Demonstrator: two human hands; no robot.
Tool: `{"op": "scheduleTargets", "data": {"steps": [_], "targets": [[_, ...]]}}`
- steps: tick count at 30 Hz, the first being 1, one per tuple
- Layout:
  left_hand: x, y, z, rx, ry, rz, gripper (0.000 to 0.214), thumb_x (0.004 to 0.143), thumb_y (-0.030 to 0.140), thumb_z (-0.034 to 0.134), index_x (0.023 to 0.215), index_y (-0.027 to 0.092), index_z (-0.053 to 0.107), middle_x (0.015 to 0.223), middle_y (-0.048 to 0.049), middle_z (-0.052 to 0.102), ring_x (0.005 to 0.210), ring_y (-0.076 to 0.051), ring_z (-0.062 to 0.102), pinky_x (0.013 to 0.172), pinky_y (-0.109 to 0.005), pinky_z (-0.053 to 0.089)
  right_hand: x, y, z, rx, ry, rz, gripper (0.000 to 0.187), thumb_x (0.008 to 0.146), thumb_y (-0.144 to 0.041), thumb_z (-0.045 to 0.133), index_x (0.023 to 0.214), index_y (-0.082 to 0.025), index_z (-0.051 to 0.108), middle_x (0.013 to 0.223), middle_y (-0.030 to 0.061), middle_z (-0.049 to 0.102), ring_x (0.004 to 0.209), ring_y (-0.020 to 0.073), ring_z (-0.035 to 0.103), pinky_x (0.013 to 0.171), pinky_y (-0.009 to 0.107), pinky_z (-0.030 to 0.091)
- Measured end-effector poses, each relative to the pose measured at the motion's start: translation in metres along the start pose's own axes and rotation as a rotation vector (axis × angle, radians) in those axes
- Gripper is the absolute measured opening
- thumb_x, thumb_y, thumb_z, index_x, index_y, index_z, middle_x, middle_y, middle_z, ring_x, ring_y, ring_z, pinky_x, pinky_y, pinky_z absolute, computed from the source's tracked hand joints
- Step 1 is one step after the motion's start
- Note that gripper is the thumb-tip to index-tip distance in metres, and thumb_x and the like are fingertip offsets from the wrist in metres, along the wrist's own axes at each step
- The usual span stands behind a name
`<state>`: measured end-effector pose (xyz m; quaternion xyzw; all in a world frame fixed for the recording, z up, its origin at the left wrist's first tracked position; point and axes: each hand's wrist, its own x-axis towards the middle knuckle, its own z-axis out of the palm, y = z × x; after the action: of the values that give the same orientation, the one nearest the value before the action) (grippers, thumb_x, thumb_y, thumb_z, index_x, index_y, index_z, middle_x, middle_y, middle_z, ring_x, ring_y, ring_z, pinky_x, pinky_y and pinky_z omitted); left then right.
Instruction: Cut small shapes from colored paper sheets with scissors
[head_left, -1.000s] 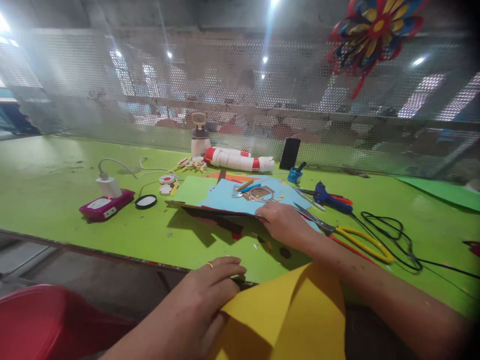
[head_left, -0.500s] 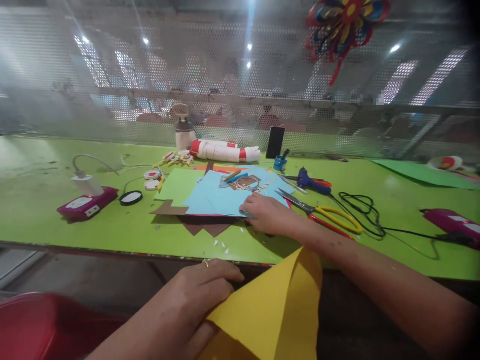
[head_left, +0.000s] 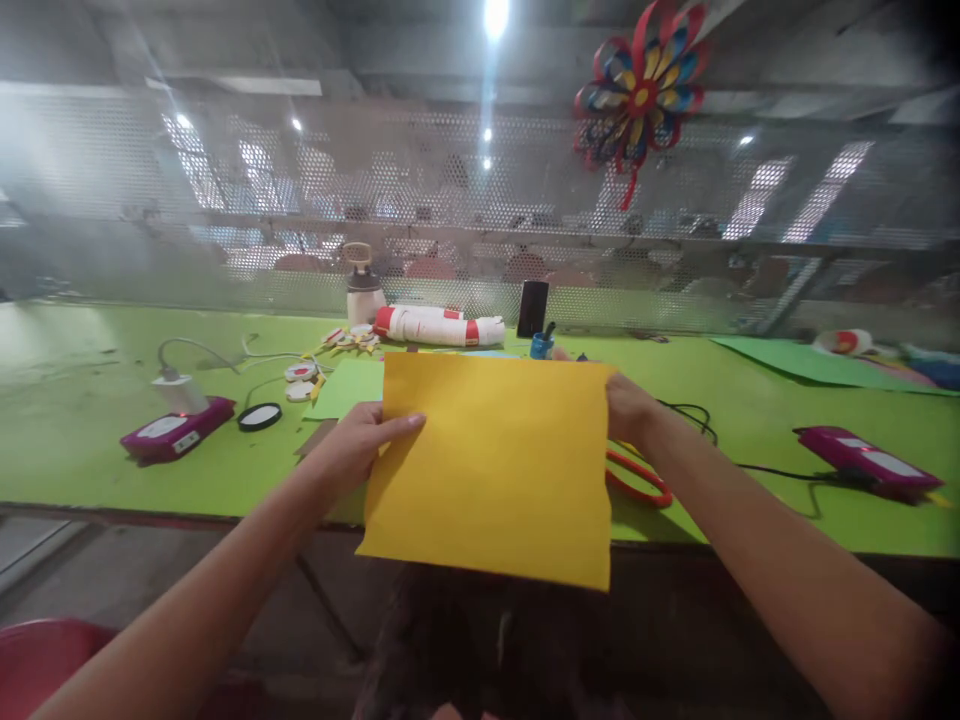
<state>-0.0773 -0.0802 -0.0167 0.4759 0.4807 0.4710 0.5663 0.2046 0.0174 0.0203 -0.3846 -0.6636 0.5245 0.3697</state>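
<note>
A yellow sheet of paper [head_left: 495,465] is held up flat in front of me over the near edge of the green table [head_left: 97,450]. My left hand [head_left: 360,440] pinches its left edge, thumb on the front. My right hand [head_left: 630,408] grips its upper right corner, fingers behind the sheet. The sheet hides the blue and brown papers lying on the table behind it; only a corner of light green paper [head_left: 341,385] shows at its left. Red scissor handles [head_left: 637,485] peek out below my right wrist.
A magenta box [head_left: 176,430] with a white plug and a black-rimmed disc [head_left: 259,416] lie at left. A white and red roll [head_left: 442,325], a bottle [head_left: 364,285], a dark phone [head_left: 532,308] and a blue pot [head_left: 541,345] stand behind. A second magenta box [head_left: 862,458] with black cable lies right. A paper flower [head_left: 637,95] hangs on the mesh.
My right hand left the blue paper on the table and took the yellow sheet's right corner. Both hands raised the sheet from my lap and spread it flat in front of me.
</note>
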Motion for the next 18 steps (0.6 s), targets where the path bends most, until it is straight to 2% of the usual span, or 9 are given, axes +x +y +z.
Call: {"op": "scheduleTargets", "data": {"steps": [4,10,12,14,16,18], "targets": [[0.018,0.001,0.004,0.002,0.037,-0.023,0.047,0.066,0.042,0.076,0.099,0.01,0.068,0.08,-0.0113,0.074,0.072,-0.028,0.07,0.065,-0.037,0.056,-0.001,0.005,-0.002,0.095,-0.086,0.051,0.062,0.091,-0.062,0.027,0.1,-0.016,0.067,0.088,0.0095,0.075,0.086,0.0233,0.07,0.072,0.033,0.054],[0.028,0.003,0.002,-0.019,0.07,0.01,0.046,0.066,0.042,0.076,0.098,0.01,0.067,0.075,-0.0085,0.074,0.067,-0.027,0.07,0.063,-0.035,0.055,0.004,0.021,0.007,0.269,-0.047,0.036,0.066,0.093,-0.064,0.019,0.11,-0.018,0.063,0.096,0.0094,0.075,0.093,0.0224,0.07,0.078,0.034,0.054],[0.033,0.005,-0.002,-0.02,0.061,0.011,0.043,0.068,0.042,0.074,0.097,0.011,0.067,0.075,-0.0082,0.074,0.067,-0.027,0.07,0.063,-0.035,0.055,0.007,0.025,0.007,0.284,-0.015,0.026,0.065,0.091,-0.066,0.025,0.107,-0.018,0.065,0.095,0.0096,0.075,0.089,0.0231,0.07,0.075,0.034,0.055],[0.038,0.007,-0.004,-0.034,0.043,0.002,0.041,0.07,0.041,0.074,0.098,0.012,0.066,0.077,-0.0081,0.074,0.068,-0.026,0.07,0.064,-0.036,0.055,0.01,0.028,0.006,0.283,0.017,0.023,0.055,0.087,-0.063,0.044,0.103,-0.016,0.067,0.093,0.0095,0.076,0.084,0.0238,0.071,0.071,0.034,0.056],[0.044,0.01,-0.005,-0.048,0.026,0.0,0.04,0.07,0.039,0.074,0.099,0.013,0.066,0.079,-0.0083,0.074,0.069,-0.026,0.071,0.065,-0.036,0.055,0.012,0.029,0.007,0.259,0.046,0.021,0.042,0.079,-0.051,0.064,0.098,-0.015,0.069,0.09,0.009,0.076,0.079,0.0239,0.072,0.068,0.032,0.056],[0.051,0.013,-0.003,-0.055,0.006,0.004,0.039,0.071,0.039,0.073,0.099,0.013,0.066,0.081,-0.009,0.075,0.07,-0.025,0.07,0.067,-0.036,0.055,0.013,0.028,0.009,0.239,0.078,0.022,0.035,0.072,-0.04,0.074,0.095,-0.014,0.07,0.087,0.0084,0.077,0.074,0.0236,0.072,0.067,0.032,0.057]]}}
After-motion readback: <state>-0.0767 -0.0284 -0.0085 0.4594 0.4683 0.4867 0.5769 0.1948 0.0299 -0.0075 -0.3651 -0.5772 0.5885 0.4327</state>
